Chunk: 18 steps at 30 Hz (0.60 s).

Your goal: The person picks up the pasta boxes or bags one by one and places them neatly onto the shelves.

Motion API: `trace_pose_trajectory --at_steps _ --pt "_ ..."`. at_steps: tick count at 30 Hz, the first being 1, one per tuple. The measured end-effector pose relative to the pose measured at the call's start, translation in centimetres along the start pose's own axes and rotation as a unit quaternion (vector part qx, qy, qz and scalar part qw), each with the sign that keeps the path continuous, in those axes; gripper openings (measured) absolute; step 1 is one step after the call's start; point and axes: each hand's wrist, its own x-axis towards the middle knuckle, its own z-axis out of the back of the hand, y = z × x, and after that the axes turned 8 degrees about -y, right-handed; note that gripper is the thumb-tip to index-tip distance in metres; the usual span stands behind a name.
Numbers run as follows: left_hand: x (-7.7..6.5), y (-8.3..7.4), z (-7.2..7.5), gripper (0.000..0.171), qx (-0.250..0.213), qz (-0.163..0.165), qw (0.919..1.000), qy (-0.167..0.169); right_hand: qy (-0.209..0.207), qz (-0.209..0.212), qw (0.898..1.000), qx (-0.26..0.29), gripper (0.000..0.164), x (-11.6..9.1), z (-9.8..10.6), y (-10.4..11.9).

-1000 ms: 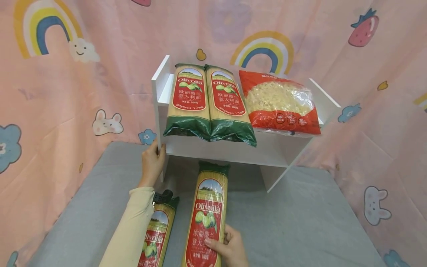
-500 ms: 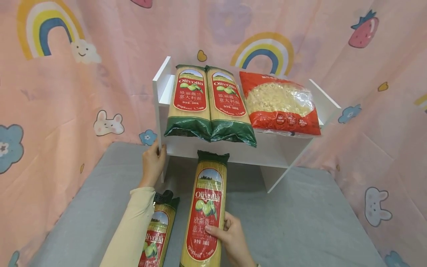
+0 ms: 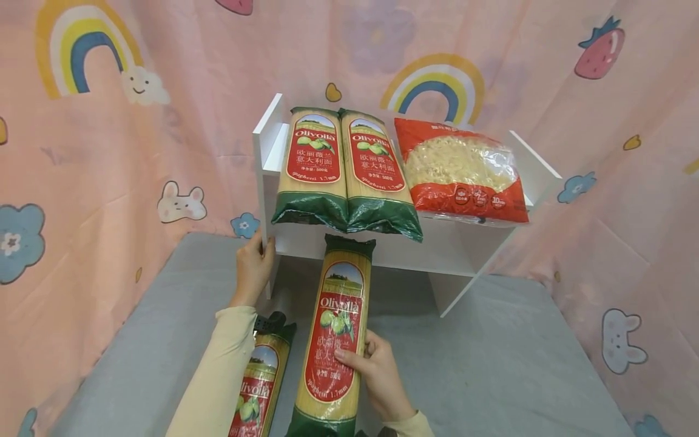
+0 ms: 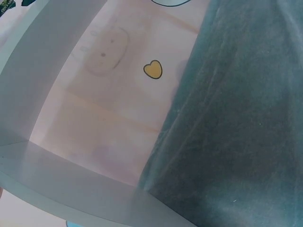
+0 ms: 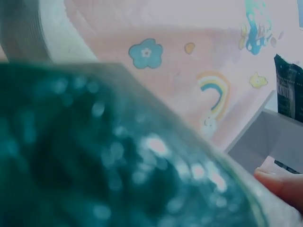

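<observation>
My right hand (image 3: 378, 371) grips a pack of spaghetti (image 3: 334, 331) by its right edge, thumb across the red label. The pack's dark green top end is just in front of the lower board of a white shelf (image 3: 382, 246); I cannot tell whether they touch. My left hand (image 3: 253, 267) holds the shelf's left side panel, thumb in front and other fingers partly hidden behind it. In the right wrist view, the pack's shiny green end (image 5: 118, 151) fills much of the picture, with my thumb (image 5: 279, 184) at the right edge.
On the shelf's top board lie two spaghetti packs (image 3: 312, 152) (image 3: 377, 158) side by side, and a red bag of pale pasta (image 3: 459, 164). Another spaghetti pack (image 3: 256, 388) lies on the grey cloth (image 3: 491, 364), partly behind my left forearm. A printed pink curtain (image 3: 191, 91) hangs behind.
My right hand has raised the spaghetti pack upward and toward the shelf, so more of its lower end shows. My left hand has kept its hold on the side panel.
</observation>
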Motion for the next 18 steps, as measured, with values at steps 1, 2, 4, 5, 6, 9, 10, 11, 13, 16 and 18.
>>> trace_pose_trajectory --at_steps 1,2,4,5,6,9,10,11,13,16,18 --pt "0.0 0.0 0.0 0.021 0.0 -0.001 1.0 0.0 -0.002 -0.001 1.0 0.001 0.036 0.1 0.0 0.0" --pt "0.0 0.1 0.0 0.021 0.0 -0.001 1.0 -0.002 -0.005 -0.005 1.0 0.001 0.036 0.2 -0.1 0.0" --pt "-0.1 0.1 0.0 0.02 -0.001 -0.001 1.0 -0.003 -0.009 -0.009 1.0 0.002 0.036 0.5 -0.1 0.0" --pt "-0.1 0.1 0.0 0.02 -0.001 -0.001 1.0 -0.003 -0.011 -0.011 1.0 0.003 0.035 0.7 -0.2 0.1" --pt "-0.1 0.1 0.0 0.02 -0.002 -0.001 1.0 -0.002 -0.013 -0.014 1.0 0.004 0.034 0.9 -0.2 0.1" --pt "0.0 0.1 0.0 0.021 -0.003 -0.003 1.0 -0.001 -0.018 -0.015 1.0 0.012 0.033 1.7 -0.4 0.4" --pt "0.0 0.1 0.0 0.021 -0.005 -0.003 1.0 -0.002 -0.02 -0.016 1.0 0.014 0.033 2.0 -0.5 0.5" --pt "0.1 0.1 0.0 0.02 -0.005 -0.006 1.0 -0.004 -0.023 -0.015 0.999 0.017 0.033 2.3 -0.6 0.7" --pt "0.2 0.0 0.0 0.019 -0.005 -0.01 0.9999 -0.009 -0.03 -0.015 0.999 0.022 0.035 2.9 -0.8 0.9" --pt "0.1 0.0 0.1 0.017 -0.002 -0.014 0.9998 -0.01 -0.044 -0.018 0.998 0.028 0.034 3.7 -1.1 1.1" --pt "0.1 0.0 0.0 0.018 0.0 -0.015 0.9999 -0.007 -0.053 -0.02 0.998 0.028 0.032 4.2 -1.3 1.3"
